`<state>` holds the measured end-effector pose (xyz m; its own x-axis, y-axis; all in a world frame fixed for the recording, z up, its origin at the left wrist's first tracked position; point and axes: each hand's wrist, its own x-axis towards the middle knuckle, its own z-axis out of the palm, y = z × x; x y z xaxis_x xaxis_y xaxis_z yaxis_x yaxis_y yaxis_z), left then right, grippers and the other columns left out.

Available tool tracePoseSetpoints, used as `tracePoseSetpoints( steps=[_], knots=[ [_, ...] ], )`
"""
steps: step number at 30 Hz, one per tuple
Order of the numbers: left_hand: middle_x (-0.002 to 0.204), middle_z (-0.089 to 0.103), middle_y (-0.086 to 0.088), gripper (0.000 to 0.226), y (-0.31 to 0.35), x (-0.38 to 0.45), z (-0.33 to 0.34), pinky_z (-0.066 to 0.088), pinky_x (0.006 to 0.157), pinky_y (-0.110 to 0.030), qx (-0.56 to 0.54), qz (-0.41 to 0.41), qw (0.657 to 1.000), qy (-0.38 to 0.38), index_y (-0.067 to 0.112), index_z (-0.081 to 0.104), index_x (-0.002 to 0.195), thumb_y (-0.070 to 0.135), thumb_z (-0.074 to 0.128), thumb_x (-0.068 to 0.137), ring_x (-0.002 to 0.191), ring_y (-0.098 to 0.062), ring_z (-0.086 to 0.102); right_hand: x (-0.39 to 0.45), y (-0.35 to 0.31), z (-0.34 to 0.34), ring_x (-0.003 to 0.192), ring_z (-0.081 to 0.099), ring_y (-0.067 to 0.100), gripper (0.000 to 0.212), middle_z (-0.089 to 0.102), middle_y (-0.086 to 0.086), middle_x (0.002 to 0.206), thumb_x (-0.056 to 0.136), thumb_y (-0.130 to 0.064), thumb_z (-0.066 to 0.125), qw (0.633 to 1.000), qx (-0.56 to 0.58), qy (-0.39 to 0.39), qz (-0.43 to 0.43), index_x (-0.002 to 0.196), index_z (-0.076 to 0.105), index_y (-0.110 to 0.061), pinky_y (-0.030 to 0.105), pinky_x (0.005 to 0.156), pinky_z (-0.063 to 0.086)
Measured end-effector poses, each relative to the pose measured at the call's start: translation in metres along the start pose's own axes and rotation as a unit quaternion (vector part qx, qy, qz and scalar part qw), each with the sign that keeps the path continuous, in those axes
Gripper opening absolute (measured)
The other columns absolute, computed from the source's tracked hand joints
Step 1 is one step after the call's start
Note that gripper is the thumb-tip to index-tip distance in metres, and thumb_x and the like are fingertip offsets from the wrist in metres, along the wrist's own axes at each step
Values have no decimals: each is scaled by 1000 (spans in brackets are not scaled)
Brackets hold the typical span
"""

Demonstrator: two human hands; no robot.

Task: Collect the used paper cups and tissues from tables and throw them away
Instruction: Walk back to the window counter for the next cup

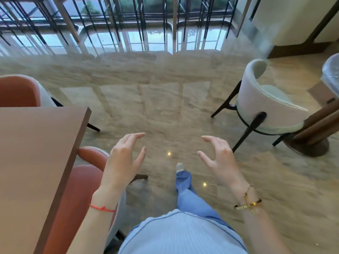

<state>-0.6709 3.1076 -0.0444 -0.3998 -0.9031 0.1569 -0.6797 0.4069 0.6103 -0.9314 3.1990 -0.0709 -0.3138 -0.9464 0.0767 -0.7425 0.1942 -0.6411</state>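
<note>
My left hand and my right hand are raised in front of me over the floor, palms facing each other, fingers loosely bent. Neither holds anything. No paper cup or tissue shows anywhere in the head view. The brown table at my left shows only a bare top, with my left hand just past its right edge.
An orange chair stands tucked beside the table, another orange chair behind it. A white chair and a round wooden table base stand at right. Glossy marble floor stretches ahead to tall barred windows.
</note>
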Motion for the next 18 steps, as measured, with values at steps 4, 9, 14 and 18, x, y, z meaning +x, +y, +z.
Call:
tracePoseSetpoints(
  steps=[4,9,14,18],
  knots=[
    [119,62,2,38,-21,87,12,46,99,-35,-5,-8,1000,6,15,59,125,17,65,88,112,-14,58,93,8,10,119,47,14,43,61,-3,119,84,-24,70,1000,2,-6,-5,124,57,-15,22,102,34],
    [116,62,2,35,-33,216,20,47,97,-38,0,-16,999,32,15,60,123,15,65,88,110,-16,59,234,11,5,116,50,19,42,63,3,116,83,-18,71,1000,6,-9,-22,122,59,-10,22,101,33],
    [116,63,2,35,-44,331,19,45,97,-34,4,-33,998,60,15,61,122,14,66,87,110,-17,59,367,6,1,119,48,16,43,61,1,119,84,-20,70,998,9,-23,-50,125,57,-12,25,104,35],
    [117,64,0,36,-62,404,22,46,97,-38,10,-49,997,61,13,61,122,12,67,86,111,-20,60,452,6,6,119,49,15,44,61,0,121,85,-22,70,997,4,-36,-61,126,56,-14,29,105,38]
  ],
)
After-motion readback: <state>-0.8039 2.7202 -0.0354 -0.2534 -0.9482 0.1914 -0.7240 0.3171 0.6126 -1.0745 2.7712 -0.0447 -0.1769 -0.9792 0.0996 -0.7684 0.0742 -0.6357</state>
